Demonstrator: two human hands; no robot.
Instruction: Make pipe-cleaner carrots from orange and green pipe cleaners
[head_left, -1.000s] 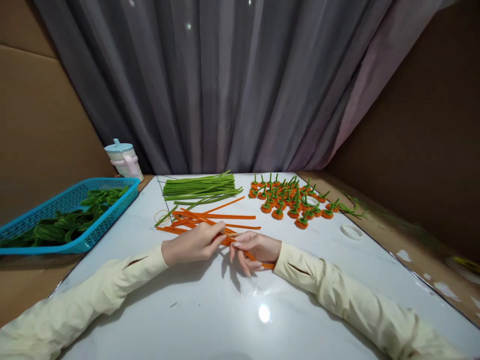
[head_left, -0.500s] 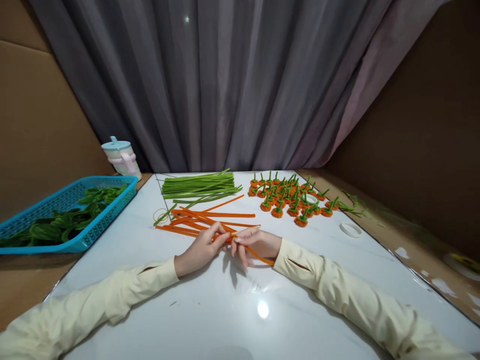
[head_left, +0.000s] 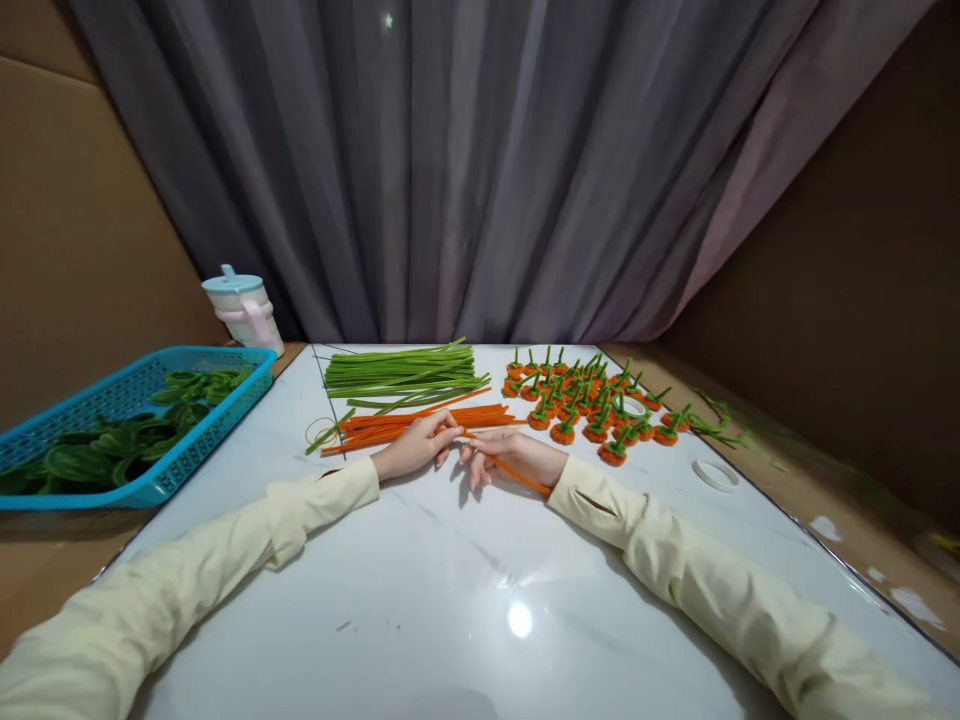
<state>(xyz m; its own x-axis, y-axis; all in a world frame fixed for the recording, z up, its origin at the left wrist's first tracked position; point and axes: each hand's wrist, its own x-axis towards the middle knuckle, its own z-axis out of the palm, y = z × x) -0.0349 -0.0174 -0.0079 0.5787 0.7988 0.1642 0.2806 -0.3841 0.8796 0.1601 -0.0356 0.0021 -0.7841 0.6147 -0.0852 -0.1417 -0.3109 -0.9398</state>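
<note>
An orange pipe cleaner (head_left: 519, 474) runs from between my fingertips down past my right wrist. My right hand (head_left: 523, 458) pinches it with thumb and forefinger, the other fingers hanging loosely below. Close on the left, my left hand (head_left: 415, 445) has its thumb and forefinger closed on the same orange pipe cleaner near its end. Just behind my left hand lies a bunch of orange pipe cleaners (head_left: 375, 430). Farther back is a thick bundle of green pipe cleaners (head_left: 401, 372). To the right stand many small orange pumpkin-like pieces (head_left: 613, 453) with green stems.
A blue basket (head_left: 161, 488) of green fuzzy leaf pieces sits at the left, with a lidded cup (head_left: 247, 315) behind it. A white tape roll (head_left: 716, 475) lies near the table's right edge. Grey curtains (head_left: 450, 180) hang behind the white table (head_left: 420, 600).
Both hands have moved slightly away from me. The loose orange pipe cleaners, spread out before, now lie in a tighter bunch. One orange pipe cleaner stays in my fingers.
</note>
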